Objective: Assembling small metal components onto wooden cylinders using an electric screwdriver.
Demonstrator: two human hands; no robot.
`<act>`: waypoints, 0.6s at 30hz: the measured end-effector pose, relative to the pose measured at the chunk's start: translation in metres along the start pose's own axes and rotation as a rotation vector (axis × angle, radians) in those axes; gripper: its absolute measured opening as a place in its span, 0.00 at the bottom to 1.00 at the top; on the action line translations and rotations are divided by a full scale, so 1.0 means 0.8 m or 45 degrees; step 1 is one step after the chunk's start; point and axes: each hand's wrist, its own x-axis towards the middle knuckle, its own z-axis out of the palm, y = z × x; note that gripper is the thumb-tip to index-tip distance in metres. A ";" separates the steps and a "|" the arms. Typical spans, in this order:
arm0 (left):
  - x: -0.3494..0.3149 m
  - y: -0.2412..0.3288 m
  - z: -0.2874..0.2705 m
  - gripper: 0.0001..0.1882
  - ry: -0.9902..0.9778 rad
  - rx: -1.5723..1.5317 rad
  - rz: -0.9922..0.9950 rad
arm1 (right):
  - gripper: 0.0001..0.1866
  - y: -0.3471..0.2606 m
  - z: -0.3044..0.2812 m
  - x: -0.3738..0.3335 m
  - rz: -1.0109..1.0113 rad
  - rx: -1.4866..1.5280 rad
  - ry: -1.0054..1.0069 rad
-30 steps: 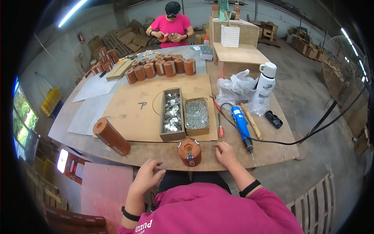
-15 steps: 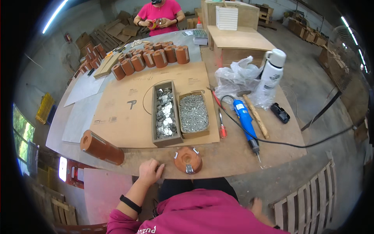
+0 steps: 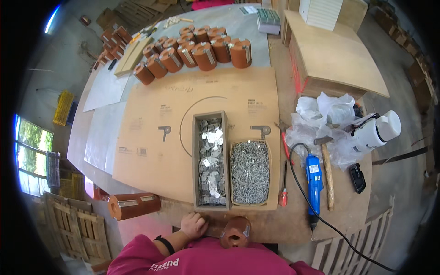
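Note:
My left hand (image 3: 194, 224) rests loosely curled on the near edge of the table, with nothing visible in it. Just right of it, close against my body, stands a reddish-brown cylinder (image 3: 235, 231) with a hole in its top and small metal plates on it. A longer brown cylinder (image 3: 134, 206) with metal strips lies on its side to the left of that hand. Ahead are a long grey box (image 3: 196, 160) of small metal plates and a carton of screws (image 3: 250, 172). My right hand is out of view.
Right of the boxes lie a red-handled screwdriver (image 3: 283, 197), a blue corded power screwdriver (image 3: 314, 183), a hammer (image 3: 328, 176) and a black case (image 3: 357, 178). A white bottle (image 3: 373, 132) leans on plastic bags (image 3: 321, 120). Several brown cylinders (image 3: 204, 56) stand at the back.
My view has shifted forward and down, so the near cylinder sits closer to my body. My right hand, low at the right before, has left the view. The bottle now appears tilted.

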 end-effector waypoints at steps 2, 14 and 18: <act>-0.003 0.002 0.002 0.09 0.028 0.089 -0.042 | 0.09 -0.006 -0.020 0.002 -0.028 -0.004 0.003; 0.002 -0.007 0.002 0.09 0.112 0.021 -0.005 | 0.11 0.010 0.004 0.070 -0.284 0.070 0.203; 0.000 0.000 0.013 0.10 0.320 0.068 -0.043 | 0.12 -0.022 -0.031 0.092 -0.536 -0.073 0.185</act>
